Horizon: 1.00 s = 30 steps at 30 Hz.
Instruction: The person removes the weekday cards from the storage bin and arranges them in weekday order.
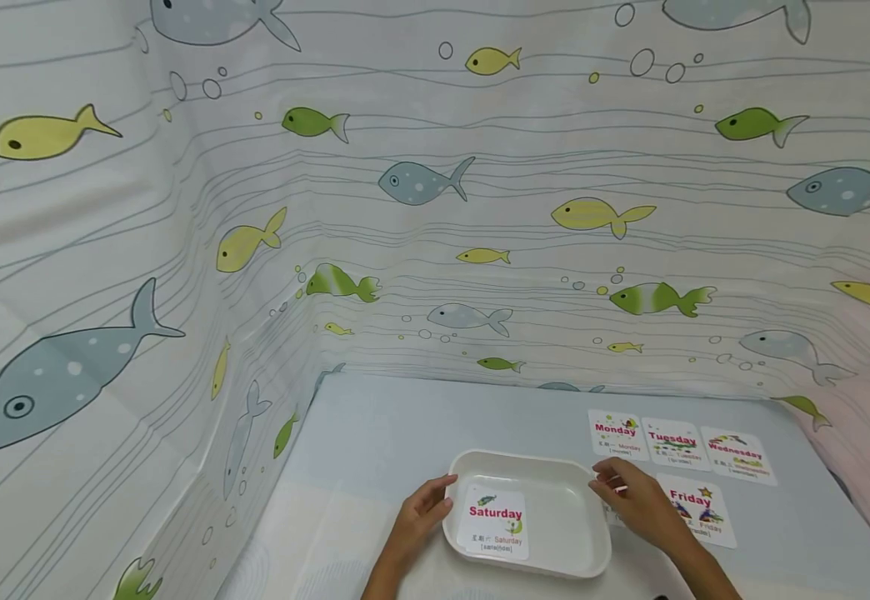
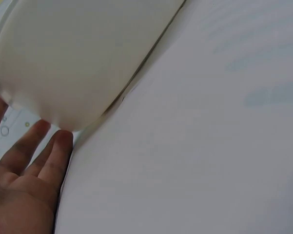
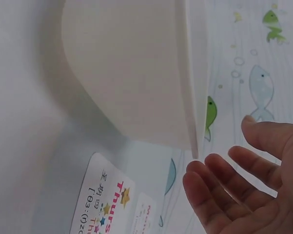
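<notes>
A white shallow tray (image 1: 566, 521) stands in front of me in the head view, and a Saturday card (image 1: 495, 525) lies face up inside it. At its left end my left hand (image 1: 416, 521) touches the outer wall with nearly straight fingertips. The left wrist view shows those fingertips (image 2: 63, 139) right at the tray's underside curve. By the opposite end is my right hand (image 1: 641, 504), its fingers loosely bent and nothing between finger and thumb. Its fingertips come right up to the tray rim. Beneath this hand a Thursday card (image 3: 105, 200) is partly hidden in the head view.
Monday (image 1: 618, 435), Tuesday (image 1: 675, 443) and Wednesday (image 1: 738, 455) cards form a row at the back right of the table (image 1: 405, 417). A Friday card (image 1: 697, 510) lies in front of them, beside my right wrist. Fish-patterned curtains (image 1: 510, 292) enclose the back and left.
</notes>
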### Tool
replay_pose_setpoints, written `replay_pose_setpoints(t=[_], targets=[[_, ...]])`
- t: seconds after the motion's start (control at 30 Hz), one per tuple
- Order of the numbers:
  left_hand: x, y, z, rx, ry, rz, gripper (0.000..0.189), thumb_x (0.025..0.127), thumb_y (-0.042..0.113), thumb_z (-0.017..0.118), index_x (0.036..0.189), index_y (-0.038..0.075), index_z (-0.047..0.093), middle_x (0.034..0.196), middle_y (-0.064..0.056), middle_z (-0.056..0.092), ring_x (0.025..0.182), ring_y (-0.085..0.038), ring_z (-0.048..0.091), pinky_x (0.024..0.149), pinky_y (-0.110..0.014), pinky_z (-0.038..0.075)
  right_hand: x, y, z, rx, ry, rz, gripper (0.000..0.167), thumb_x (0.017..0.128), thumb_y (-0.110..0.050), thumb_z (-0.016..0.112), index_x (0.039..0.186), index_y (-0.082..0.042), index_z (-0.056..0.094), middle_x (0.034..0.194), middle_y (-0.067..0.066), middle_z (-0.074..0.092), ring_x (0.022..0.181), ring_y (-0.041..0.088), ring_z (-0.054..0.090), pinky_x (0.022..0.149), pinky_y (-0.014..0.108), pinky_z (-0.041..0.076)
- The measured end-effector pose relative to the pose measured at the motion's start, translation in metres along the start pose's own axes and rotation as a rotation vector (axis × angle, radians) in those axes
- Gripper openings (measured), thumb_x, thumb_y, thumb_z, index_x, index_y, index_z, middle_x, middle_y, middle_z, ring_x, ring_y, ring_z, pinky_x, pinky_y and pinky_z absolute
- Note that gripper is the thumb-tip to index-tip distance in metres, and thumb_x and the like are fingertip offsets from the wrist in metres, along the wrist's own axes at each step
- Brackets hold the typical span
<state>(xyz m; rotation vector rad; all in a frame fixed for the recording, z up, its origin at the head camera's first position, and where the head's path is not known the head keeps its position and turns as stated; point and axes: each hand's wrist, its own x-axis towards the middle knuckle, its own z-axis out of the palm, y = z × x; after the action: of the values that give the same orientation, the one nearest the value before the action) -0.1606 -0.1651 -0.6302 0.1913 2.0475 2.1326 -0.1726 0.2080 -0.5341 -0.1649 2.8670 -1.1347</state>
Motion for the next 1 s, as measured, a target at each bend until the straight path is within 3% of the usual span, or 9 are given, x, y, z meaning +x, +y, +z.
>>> replay_pose_setpoints(t=[0.27,0.47,0.67,1.0], targets=[[0.000,0.000,0.000,0.002,-0.001,0.006,0.040,0.099,0.015,0.060,0.139,0.010,0.057,0.153,-0.013,0.047,0.148,-0.032,0.033,0.109,-0.007,0.034,0.005,-0.013,0.010,-0.032,0.050,-0.085,0.028,0.091,-0.021,0.074,0.112,-0.005,0.067,0.094,-0.002,0.068,0.082,0.006,0.063,0.071,0.016,0.056],[0.000,0.002,0.001,0.008,0.001,0.006,0.040,0.099,0.015,0.060,0.139,0.011,0.057,0.153,-0.013,0.047,0.148,-0.033,0.035,0.109,-0.009,0.035,0.011,-0.023,0.020,0.021,-0.080,-0.189,0.035,0.092,-0.027,0.072,0.117,-0.003,0.065,0.104,0.005,0.070,0.089,0.009,0.067,0.076,0.018,0.057],[-0.001,0.003,0.001,0.008,-0.009,0.009,0.041,0.100,0.016,0.059,0.140,0.011,0.056,0.154,-0.014,0.046,0.148,-0.034,0.035,0.115,-0.019,0.036,0.020,-0.033,0.029,0.053,-0.143,-0.283,0.036,0.093,-0.029,0.070,0.118,-0.003,0.065,0.111,0.011,0.070,0.097,0.025,0.070,0.080,0.020,0.059],[-0.002,0.005,0.001,-0.011,-0.010,0.026,0.040,0.099,0.012,0.059,0.139,0.007,0.057,0.153,-0.017,0.046,0.148,-0.036,0.033,0.109,-0.008,0.034,0.034,-0.050,0.041,0.049,-0.283,-0.319,0.041,0.093,-0.032,0.071,0.122,-0.004,0.064,0.117,0.015,0.069,0.107,0.032,0.068,0.087,0.037,0.061]])
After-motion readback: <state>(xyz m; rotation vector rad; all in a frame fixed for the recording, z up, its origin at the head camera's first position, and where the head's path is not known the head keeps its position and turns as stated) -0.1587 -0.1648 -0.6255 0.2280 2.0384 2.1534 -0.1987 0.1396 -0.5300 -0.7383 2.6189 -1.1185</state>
